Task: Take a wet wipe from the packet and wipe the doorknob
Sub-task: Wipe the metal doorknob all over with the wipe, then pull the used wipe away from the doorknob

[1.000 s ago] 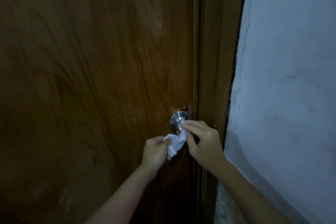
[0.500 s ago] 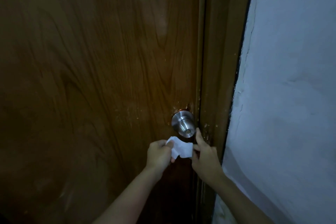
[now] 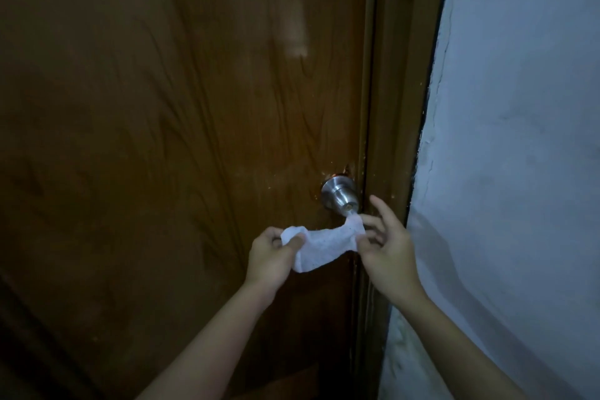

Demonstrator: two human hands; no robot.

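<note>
1. Left hand [image 3: 271, 258] is closed on the left end of the wet wipe [image 3: 321, 245]; thumb lies on top of the sheet, the other fingers are curled under it.
2. Right hand [image 3: 388, 248] pinches the right end of the wipe between thumb and fingertips; index finger [image 3: 381, 206] sticks up and out, free of the sheet.
3. The hands are apart, with the wipe stretched between them as a crumpled white band, sagging lower toward the left hand.
4. The wipe's upper right corner rises to a point that meets the lower front edge of the doorknob [image 3: 341, 201]; contact looks likely, hard to confirm in the dim light.
5. The doorknob is round brushed metal with a small keyhole in its face, just above the wipe and up-left of the right hand.
6. It sits on a dark brown wood-grain door [image 3: 162, 139], close to the door's right edge.
7. Right of that: brown door frame [image 3: 399, 91], then a pale wall [image 3: 519, 139].
8. Both forearms are bare and come in from the bottom of the view.
</note>
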